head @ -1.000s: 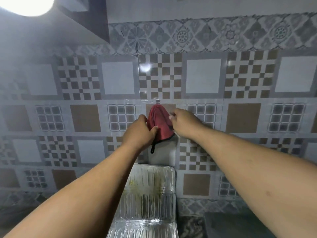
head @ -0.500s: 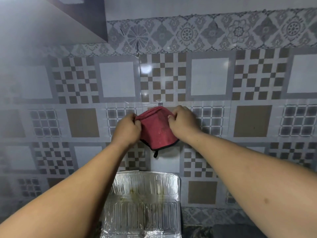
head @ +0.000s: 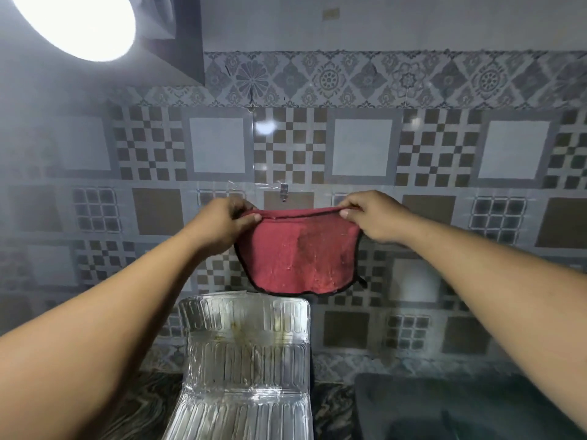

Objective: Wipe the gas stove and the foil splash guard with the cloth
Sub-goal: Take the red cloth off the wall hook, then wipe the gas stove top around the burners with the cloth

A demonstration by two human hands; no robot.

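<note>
A red cloth (head: 298,258) with a black edge hangs spread out in front of the tiled wall. My left hand (head: 222,225) pinches its upper left corner and my right hand (head: 374,215) pinches its upper right corner. The cloth is stained dark near the middle. Below it stands the foil splash guard (head: 246,354), ribbed and shiny, with yellowish stains across its upper part. A dark surface (head: 444,404) at the lower right may be the gas stove; too little of it shows to tell.
A small metal hook (head: 284,193) sits on the wall just above the cloth. A bright round lamp (head: 76,23) glares at the top left under a dark cabinet (head: 187,49). A dark marbled counter (head: 146,404) runs along the bottom.
The cloth has come off the hook and has been pulled wide. My hands have moved apart and lower, stretching its top edge flat.
</note>
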